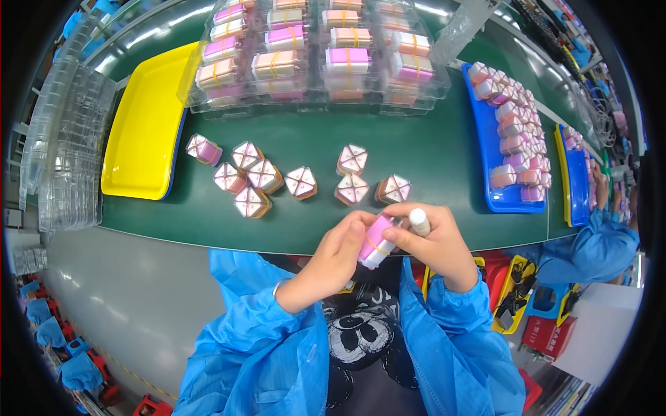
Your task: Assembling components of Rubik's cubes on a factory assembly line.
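Note:
At the table's near edge, my left hand point(331, 255) is closed on a small pink-and-white block point(374, 244) with a yellow rubber band around it. The fingertips of my right hand point(444, 244) meet the far end of this block. That same hand grips a white marker-like stick point(419, 220), its rounded end pointing up. Just beyond my hands, a block with crossed bands point(394, 188) stands apart from a pair of similar blocks point(352, 188). Farther left stand several more blocks point(263, 176), most showing a white top with crossed dark bands.
Clear plastic trays point(312, 104) of banded blocks are stacked at the back. A yellow tray point(142, 132) lies left, beside stacked clear trays point(69, 145). At the right, a blue tray point(494, 197) holds many blocks. Another person's blue sleeve point(590, 249) is farther right.

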Tool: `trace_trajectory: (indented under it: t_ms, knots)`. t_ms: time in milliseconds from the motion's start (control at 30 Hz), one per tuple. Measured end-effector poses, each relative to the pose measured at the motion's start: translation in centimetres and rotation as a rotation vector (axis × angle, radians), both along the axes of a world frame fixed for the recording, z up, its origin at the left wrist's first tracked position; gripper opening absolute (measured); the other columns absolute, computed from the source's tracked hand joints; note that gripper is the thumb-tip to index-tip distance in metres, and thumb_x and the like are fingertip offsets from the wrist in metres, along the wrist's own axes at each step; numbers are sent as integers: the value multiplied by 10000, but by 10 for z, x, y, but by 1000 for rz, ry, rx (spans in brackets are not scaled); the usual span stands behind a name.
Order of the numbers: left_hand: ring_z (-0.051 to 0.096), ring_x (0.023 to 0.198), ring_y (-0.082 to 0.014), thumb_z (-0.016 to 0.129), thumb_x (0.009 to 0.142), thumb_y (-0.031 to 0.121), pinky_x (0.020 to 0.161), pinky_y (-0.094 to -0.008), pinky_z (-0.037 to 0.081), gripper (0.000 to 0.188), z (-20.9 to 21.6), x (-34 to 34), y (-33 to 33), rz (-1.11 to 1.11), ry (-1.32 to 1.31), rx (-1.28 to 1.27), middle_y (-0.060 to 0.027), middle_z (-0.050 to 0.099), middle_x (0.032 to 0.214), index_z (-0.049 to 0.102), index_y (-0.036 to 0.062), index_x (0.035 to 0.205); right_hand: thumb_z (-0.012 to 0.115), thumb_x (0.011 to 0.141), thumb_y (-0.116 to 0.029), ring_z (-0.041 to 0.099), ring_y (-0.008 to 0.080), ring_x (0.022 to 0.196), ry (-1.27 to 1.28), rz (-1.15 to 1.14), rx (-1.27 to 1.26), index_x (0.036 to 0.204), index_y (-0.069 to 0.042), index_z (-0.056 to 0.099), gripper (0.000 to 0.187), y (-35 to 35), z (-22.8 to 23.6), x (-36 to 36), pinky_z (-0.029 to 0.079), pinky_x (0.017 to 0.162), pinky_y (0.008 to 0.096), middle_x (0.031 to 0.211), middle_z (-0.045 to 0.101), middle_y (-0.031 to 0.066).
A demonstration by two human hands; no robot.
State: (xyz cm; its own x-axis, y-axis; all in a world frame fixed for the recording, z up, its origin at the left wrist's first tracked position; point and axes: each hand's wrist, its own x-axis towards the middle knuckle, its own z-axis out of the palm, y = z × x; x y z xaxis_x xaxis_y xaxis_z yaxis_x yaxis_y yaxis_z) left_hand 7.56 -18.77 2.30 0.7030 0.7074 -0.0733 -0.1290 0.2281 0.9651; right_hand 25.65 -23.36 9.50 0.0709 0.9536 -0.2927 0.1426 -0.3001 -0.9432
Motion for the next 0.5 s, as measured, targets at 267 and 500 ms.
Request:
trace_trajectory:
  t_ms: [267,500]
  knots:
    - [598,784,-179,711,891,272,652,-278,473,404,-8,-39,7,365,194,753,-154,587,1051,561,-21,1125,600,751,135,612,283,1166,-118,151,222,1076,-28,688,374,-26,6,57,463,992,364,1258,630,154]
    - [449,1295,-411,859,709,167,1059,-516,387,597,7,-15,21,434,303,1139,-189,449,1373,533,52,1196,490,718,177,610,290,1149,-449,9,310,974,-14,601,338,-26,-7,70,448,981,338,1239,622,151]
